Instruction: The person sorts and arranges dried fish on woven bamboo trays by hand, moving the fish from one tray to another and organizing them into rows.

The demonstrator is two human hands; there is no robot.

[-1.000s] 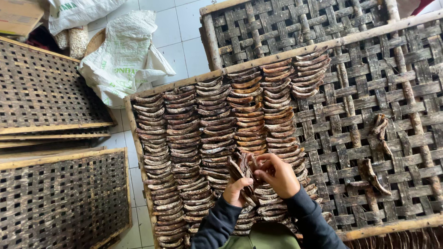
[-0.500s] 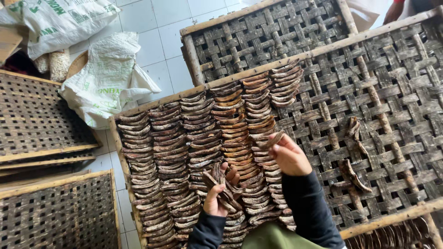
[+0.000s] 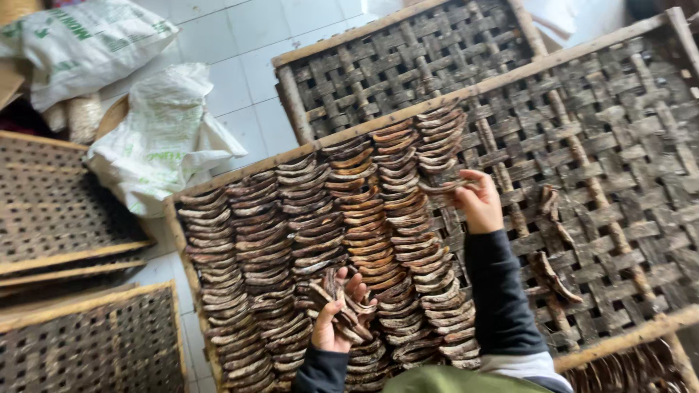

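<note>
Brown curved strip [image 3: 444, 187] in right hand [image 3: 480, 202]; white sacks [image 3: 156, 138] upper left.

Two woven plastic sacks lay on white tiled floor [image 3: 240, 65] at upper left, beyond woven tray [image 3: 619, 145]. Upper sack [image 3: 80, 44]: white, plump, closed, lay on its side, green printing across face. Lower sack [image 3: 156, 142]: white, slack, crumpled, faint green printing, touched tray's upper-left corner. Between the two, smaller netted bag [image 3: 76, 116] of pale contents, partly hidden. No labels, signs or screens showed.
</note>
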